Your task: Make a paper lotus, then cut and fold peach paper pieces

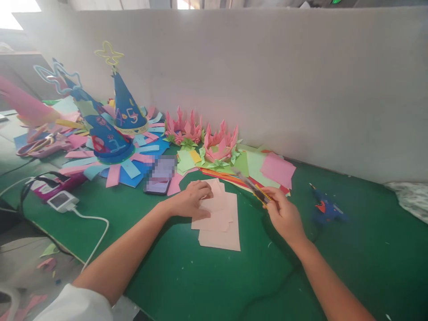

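Note:
In the head view, my left hand [192,199] rests on a small stack of pale pink paper sheets [219,225], its fingers bent and its thumb apart from them. The sheets lie loosely overlapped on the green table. Raised just to the right of the stack, my right hand [282,214] is closed around a utility knife [256,189] with yellow on its handle. The knife points up and to the left, apart from the paper; its tip is blurred.
Pink and green folded-paper crowns [220,149] stand by the wall, near coloured sheets [278,169]. Blue party hats [129,109], a phone [158,178], a power strip [60,183] and a white charger [63,201] are at left. A blue glue gun [329,209] lies right.

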{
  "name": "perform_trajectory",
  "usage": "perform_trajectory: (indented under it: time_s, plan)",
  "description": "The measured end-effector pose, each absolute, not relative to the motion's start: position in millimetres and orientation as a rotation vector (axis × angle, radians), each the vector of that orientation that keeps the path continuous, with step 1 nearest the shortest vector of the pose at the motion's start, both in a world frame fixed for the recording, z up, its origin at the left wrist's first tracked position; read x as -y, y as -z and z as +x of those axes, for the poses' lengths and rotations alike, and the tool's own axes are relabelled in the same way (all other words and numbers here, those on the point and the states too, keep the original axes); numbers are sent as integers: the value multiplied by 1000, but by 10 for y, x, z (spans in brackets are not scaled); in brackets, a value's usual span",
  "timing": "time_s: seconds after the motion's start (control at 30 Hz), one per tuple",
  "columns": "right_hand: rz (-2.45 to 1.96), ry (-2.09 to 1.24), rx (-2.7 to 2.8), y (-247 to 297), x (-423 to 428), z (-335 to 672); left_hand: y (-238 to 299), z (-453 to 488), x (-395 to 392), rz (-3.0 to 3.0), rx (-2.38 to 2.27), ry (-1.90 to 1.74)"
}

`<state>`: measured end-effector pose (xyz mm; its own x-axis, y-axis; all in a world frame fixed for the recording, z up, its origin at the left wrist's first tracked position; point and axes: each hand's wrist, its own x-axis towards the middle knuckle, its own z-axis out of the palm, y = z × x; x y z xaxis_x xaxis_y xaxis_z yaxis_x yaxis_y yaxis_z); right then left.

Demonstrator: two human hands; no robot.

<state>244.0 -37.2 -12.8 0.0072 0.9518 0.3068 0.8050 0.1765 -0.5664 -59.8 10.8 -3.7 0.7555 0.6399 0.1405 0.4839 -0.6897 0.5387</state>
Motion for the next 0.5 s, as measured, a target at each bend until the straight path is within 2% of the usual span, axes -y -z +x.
perform_trajectory:
  time_s: [0.17,0.33,0.5]
  plan:
    - [-1681,-298,2154,22,373,2411,11,-589,-87,2486,-811,-503]
    - [-1473,-126,2360,-51,339,2379,22,-603,-96,2488,-747,-538]
    - [-1394,-97,2442,54,331,2308,42,-607,-125,2502,-691,-517]
